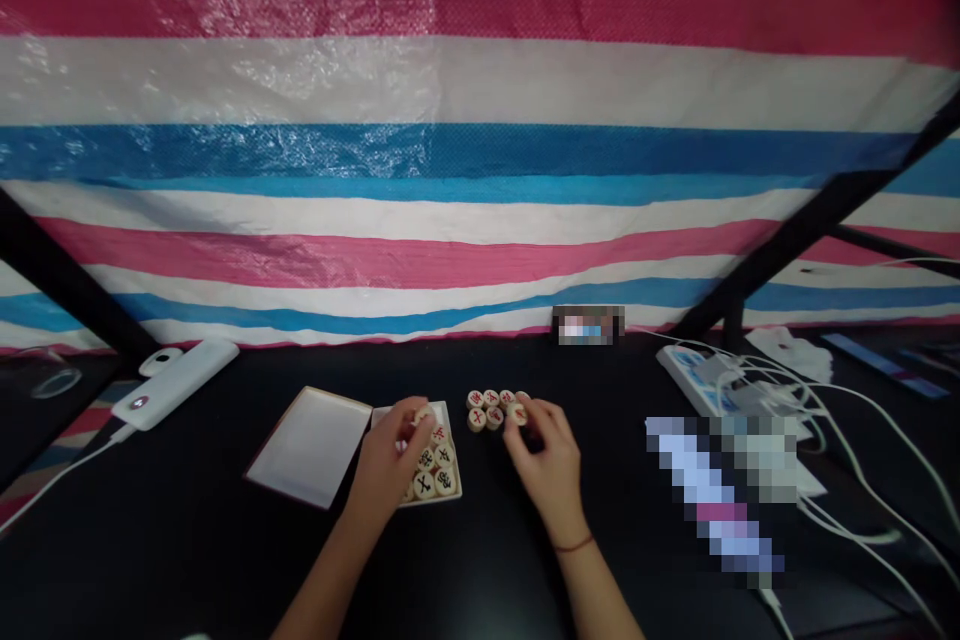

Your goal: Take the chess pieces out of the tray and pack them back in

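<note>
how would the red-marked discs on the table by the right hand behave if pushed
The red-marked discs lie flat on the black table, so a gentle push would probably slide them rather than tip them. Sitting close together, they may nudge their neighbours. Their round rims suggest one could roll if stood on edge.

Striped sheet (pixel 480 85): woven plastic, glossy, creased.
Tabletop (pixel 247 560): smooth, low sheen.
Box lid (pixel 315 445): cardboard-like, matt inside.
Round pieces (pixel 445 482): smooth; wood or plastic, indeterminate.
Power strip (pixel 681 375): smooth plastic.
</note>
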### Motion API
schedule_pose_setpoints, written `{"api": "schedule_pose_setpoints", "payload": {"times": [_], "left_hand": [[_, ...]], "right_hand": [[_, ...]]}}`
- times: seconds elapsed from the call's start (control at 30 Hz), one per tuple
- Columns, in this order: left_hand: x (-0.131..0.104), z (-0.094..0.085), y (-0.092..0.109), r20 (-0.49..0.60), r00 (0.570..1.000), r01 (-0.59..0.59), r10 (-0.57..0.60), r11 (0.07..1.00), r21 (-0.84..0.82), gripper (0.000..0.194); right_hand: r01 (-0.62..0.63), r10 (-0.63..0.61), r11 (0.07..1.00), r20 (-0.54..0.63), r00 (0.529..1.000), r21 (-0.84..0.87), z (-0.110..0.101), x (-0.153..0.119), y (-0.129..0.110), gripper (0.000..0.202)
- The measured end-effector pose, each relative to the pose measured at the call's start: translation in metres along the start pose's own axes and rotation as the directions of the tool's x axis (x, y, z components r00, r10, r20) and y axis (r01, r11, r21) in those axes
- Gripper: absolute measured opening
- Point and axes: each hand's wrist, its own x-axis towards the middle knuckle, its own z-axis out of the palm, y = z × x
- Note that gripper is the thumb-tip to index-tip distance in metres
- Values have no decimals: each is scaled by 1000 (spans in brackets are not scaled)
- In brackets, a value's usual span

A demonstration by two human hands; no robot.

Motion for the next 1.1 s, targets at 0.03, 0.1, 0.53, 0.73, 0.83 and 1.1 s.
{"api": "schedule_pose_setpoints", "payload": {"times": [0.03, 0.1, 0.53, 0.73, 0.83, 1.1], "left_hand": [[1, -2, -3, -33, 999, 7, -6, 1000, 6, 38], [3, -5, -7, -70, 998, 11, -8, 999, 41, 41], [-4, 10, -4, 203, 942, -313, 267, 918, 245, 30], [-12, 21, -16, 344, 874, -457, 342, 820, 345, 47], [-12, 23, -21, 347, 859, -494, 377, 788, 367, 51], [-11, 27, -13, 326, 858, -506, 398, 765, 397, 53]], "right_hand": [[-45, 45, 998, 14, 999, -35, -4, 2, 9, 28], [-95, 104, 992, 111, 988, -84, -9, 4, 23, 29], [-36, -2, 992, 295, 955, 122, -5, -3, -2, 21], [22, -130, 962, 383, 914, 273, 7, -12, -33, 13], [58, -155, 959, 344, 926, 278, 7, -12, -35, 15], [86, -136, 971, 217, 967, 222, 2, -7, -28, 8]]}}
